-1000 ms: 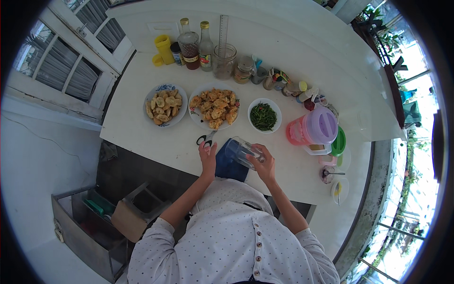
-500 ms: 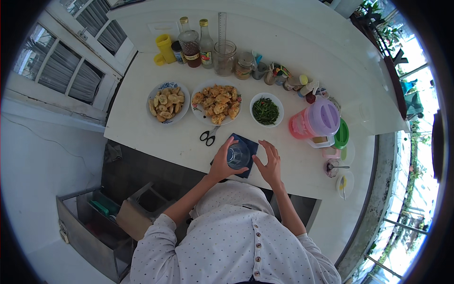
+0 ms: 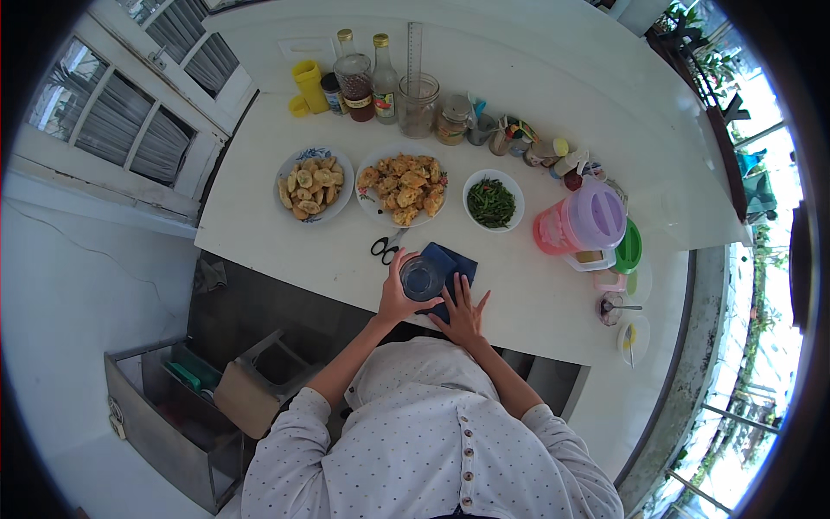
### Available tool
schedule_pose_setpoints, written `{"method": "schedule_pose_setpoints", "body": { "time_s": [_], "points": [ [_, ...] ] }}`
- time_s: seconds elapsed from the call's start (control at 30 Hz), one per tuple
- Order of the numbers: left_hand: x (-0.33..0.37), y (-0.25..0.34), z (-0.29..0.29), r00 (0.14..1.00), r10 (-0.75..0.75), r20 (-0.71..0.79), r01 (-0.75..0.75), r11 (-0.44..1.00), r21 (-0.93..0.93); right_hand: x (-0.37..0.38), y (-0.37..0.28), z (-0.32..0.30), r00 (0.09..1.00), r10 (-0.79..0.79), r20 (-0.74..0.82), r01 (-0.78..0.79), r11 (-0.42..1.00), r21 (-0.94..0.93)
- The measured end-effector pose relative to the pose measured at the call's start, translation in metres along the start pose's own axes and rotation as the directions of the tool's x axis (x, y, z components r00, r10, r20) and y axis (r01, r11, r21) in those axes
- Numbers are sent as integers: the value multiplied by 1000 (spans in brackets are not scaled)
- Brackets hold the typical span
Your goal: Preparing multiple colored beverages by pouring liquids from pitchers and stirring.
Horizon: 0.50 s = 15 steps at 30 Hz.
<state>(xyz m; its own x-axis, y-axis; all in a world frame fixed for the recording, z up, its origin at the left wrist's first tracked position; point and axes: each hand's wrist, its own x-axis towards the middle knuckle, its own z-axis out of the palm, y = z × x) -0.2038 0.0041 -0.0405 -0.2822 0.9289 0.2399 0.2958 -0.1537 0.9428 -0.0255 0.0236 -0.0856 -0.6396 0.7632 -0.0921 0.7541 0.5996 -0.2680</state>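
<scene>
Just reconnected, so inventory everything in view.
glass: one, clear, front middle
cloth: one, blue, right of glass
scissors: one, black-handled, left of glass
food plates: two, white, left and middle
bowl: one, white, right of plates
bottles: two, gold-capped, back
large jar: one, clear, back
small containers: several, mixed, back right
pitcher: one, pink, right
table: one, white, beneath
shirt: one, white, bottom
left hand: one, bare, around glass
right hand: one, bare, on cloth

Daylight came from the right, where the window (image 3: 778, 355) glared nearly white; soft, even light lay on the tabletop (image 3: 545, 311), the floor (image 3: 246, 298) below was dim, straight edges bowed, and corners went black
</scene>
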Motion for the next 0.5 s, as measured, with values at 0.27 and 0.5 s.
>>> {"method": "schedule_pose_setpoints", "body": {
  "time_s": [0.27, 0.5],
  "points": [
    [8, 10, 3, 909, -398, -121, 303, 833, -463, -5, -20, -50, 983, 106, -147, -57, 952, 302],
    [16, 41, 14, 653, -749, 115, 646, 470, -602, 6, -30, -91, 981, 125, -147, 42, 608, 793]
  ]
}}
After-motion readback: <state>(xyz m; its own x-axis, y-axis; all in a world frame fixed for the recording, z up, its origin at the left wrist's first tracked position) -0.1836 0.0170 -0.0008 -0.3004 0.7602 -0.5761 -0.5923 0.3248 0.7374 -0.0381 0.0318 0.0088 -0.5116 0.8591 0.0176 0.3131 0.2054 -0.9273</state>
